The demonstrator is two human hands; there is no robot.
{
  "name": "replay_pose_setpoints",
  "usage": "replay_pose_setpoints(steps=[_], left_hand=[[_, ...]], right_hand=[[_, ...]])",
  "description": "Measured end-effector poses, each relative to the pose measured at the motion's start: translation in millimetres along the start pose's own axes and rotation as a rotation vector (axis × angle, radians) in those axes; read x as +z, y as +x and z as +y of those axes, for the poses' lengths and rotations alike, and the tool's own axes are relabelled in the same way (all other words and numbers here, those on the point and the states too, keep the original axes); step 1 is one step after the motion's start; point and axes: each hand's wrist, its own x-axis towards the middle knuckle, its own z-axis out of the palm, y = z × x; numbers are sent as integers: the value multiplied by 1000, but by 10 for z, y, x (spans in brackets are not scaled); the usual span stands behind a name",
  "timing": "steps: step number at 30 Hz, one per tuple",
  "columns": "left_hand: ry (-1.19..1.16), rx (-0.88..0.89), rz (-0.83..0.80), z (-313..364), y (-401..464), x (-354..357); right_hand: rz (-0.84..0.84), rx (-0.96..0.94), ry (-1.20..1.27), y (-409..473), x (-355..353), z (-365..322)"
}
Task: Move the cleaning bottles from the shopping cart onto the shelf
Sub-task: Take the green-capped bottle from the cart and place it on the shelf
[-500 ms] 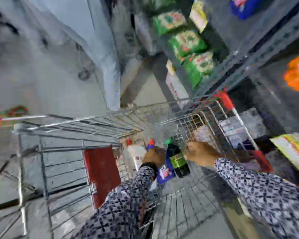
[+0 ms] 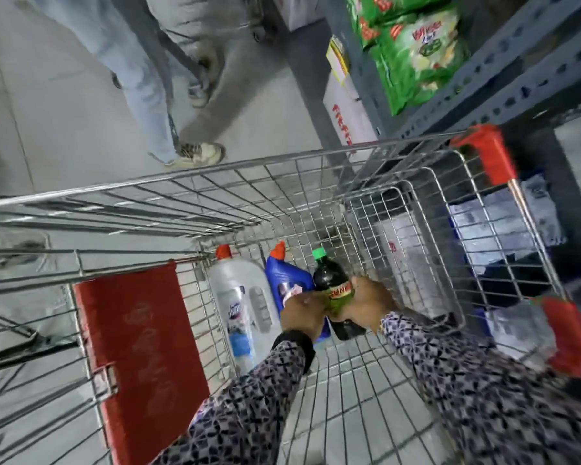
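The white bottle (image 2: 241, 303) in the shopping cart (image 2: 282, 196) carries a blue "Domex" logo, the green packets (image 2: 416, 58) on the shelf (image 2: 517, 72) show a red brand word above "2 in 1", and the red lettering on the white carton (image 2: 348, 119) is too cropped to read.

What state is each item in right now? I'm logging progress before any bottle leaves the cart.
Dark bottle: green cap on, in the cart, gripped by both hands.
Blue bottle: red cap on, lying in the cart, partly behind the left hand.
White bottle: red cap on, lying in the cart, untouched.
Left hand: closed on the dark bottle.
Right hand: closed on the dark bottle.
Shopping cart: beside the shelf.
Red child seat flap: folded flat.
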Motion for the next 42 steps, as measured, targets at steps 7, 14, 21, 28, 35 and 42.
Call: replay_pose_setpoints(steps=[7,14,21,28,35,42], left_hand=[[-120,19,-229,277,-868,-102],[-170,472,-470,1159,-3115,-74],[44,964,-778,1273,-5262,316],[258,1083,-1118,814,-6290,949],[340,1087,-1231,456,-6586,1357],[414,1200,-1328,225,-6994,1638]], right_hand=[[59,-107,164,-725,-553,-63],[442,-394,615,-2970,-1522,-107],[942,-672,852,-5485,-1767,494],[1379,-672,1044,-6674,-1212,1363],[1544,-580,1086,-6996,-951,1784],[1635,-551,1058,-7388,-801,2186]])
